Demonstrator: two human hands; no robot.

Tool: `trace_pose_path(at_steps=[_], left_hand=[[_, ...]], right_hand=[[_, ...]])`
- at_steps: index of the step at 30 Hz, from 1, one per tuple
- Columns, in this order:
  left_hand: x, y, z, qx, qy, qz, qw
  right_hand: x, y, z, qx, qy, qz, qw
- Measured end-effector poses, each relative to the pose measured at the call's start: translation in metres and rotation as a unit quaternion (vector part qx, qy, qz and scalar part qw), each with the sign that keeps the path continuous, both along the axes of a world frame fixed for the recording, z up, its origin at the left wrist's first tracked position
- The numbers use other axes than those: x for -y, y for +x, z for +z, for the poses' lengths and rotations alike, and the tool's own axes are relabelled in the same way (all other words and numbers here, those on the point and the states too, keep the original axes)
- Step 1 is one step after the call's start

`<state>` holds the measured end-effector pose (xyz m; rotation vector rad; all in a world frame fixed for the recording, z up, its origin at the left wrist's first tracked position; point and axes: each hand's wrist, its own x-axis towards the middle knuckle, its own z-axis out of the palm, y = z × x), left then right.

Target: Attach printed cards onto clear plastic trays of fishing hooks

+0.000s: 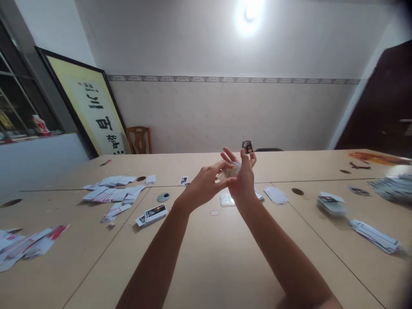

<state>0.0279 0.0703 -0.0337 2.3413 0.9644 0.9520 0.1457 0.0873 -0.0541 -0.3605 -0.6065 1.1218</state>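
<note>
A pale wall [225, 113] fills the far side, and a wooden surface [225, 262] stretches from left to right in front of it. At the far left leans 1 framed panel [93, 103] with dark characters on a yellow ground; 1 wooden chair [139, 139] stands just to its right, beyond the surface.

Loose white papers [109, 194] spread across the left side, with another heap of papers [28, 248], some marked red, nearer at the left edge. A blurred stack [394, 186] sits at the far right.

The 2 hands are raised over the middle of the surface. The left hand [210, 178] reaches across with its fingers curled around a pale packet [231, 171], which lies between both palms. The right hand [244, 176] is turned up, its palm against the packet and its fingers holding a dark printed card [247, 147] at their tips.

At right, well apart from the hands, lie a long bundle of white strips [375, 235] and, farther off, a card pile [331, 204]. Left of the hands rest 2 printed boxes [152, 214]; right of them, a white sheet [276, 195]. Smaller still are a grey disc [163, 197] at left and a red-edged label [214, 213] just nearer than the hands.
</note>
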Motion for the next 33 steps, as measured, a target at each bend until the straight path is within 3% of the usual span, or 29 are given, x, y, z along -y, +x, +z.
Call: trace_pose_path(at_steps=[6, 10, 17, 24, 33], left_hand=[[0.003, 0.002, 0.003, -0.028, 0.103, 0.051, 0.993], [0.002, 0.002, 0.006, 0.008, 0.148, 0.059, 0.987], [0.003, -0.002, 0.011, 0.121, 0.080, 0.068, 0.987], [0.005, -0.008, 0.014, 0.105, 0.072, 0.059, 0.990], [0.003, 0.002, 0.007, -0.003, 0.177, 0.165, 0.970]], right_hand=[[0.000, -0.002, -0.002, -0.003, -0.003, -0.019, 1.000], [0.002, -0.002, -0.003, 0.026, 0.009, -0.013, 1.000], [0.002, -0.001, -0.005, 0.077, 0.040, -0.023, 0.996], [0.006, -0.003, -0.004, 0.120, 0.049, -0.070, 0.989], [0.001, -0.006, -0.009, 0.130, 0.060, -0.088, 0.986]])
